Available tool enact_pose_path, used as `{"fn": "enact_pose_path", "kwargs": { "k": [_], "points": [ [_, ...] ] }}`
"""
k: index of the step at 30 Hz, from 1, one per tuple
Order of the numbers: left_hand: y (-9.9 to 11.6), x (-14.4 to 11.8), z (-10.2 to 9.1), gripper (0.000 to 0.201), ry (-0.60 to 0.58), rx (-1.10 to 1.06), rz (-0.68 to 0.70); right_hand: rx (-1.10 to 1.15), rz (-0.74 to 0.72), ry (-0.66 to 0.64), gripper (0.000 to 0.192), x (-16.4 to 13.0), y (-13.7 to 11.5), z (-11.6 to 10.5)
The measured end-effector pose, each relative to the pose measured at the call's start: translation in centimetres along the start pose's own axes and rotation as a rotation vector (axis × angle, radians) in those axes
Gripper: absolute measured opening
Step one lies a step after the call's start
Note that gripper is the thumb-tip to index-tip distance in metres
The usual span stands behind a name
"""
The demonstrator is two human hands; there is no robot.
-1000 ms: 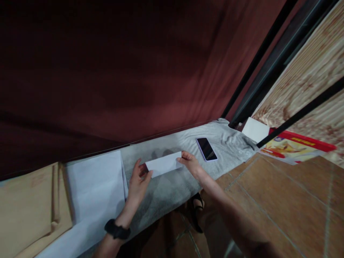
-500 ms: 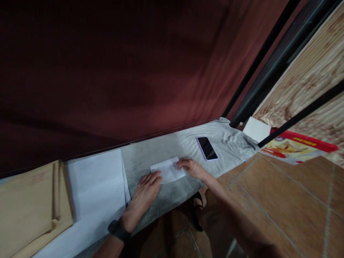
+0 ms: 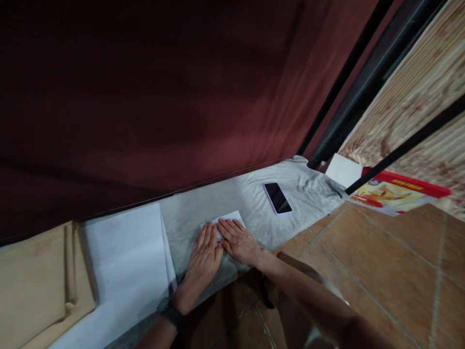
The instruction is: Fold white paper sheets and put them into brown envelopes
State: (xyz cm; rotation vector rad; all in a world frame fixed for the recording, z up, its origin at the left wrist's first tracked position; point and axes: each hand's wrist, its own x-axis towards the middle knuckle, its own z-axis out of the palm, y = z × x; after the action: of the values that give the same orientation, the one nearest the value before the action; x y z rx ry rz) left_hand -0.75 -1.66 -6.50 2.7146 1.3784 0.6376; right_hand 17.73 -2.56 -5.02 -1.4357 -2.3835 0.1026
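Hands press flat on a folded white paper (image 3: pixel 228 217) lying on the grey cloth (image 3: pixel 254 203). Left hand (image 3: pixel 204 254) and right hand (image 3: pixel 238 239) lie side by side, fingers spread, neither grip closed. Phone (image 3: pixel 277 198) rests nearby.

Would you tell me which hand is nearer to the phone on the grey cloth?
Right. The right hand lies flat below-left of the phone; the left hand rests farther left beside it.
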Motion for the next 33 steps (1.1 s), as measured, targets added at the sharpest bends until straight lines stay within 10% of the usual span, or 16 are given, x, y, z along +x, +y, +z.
{"fn": "enact_pose_path", "kwargs": {
  "k": [33],
  "points": [
    [2.9,0.3,-1.6,0.078,-0.124,0.129,-0.269,-0.259,0.211,0.059,0.064,-2.3,3.2,0.8]
  ]
}}
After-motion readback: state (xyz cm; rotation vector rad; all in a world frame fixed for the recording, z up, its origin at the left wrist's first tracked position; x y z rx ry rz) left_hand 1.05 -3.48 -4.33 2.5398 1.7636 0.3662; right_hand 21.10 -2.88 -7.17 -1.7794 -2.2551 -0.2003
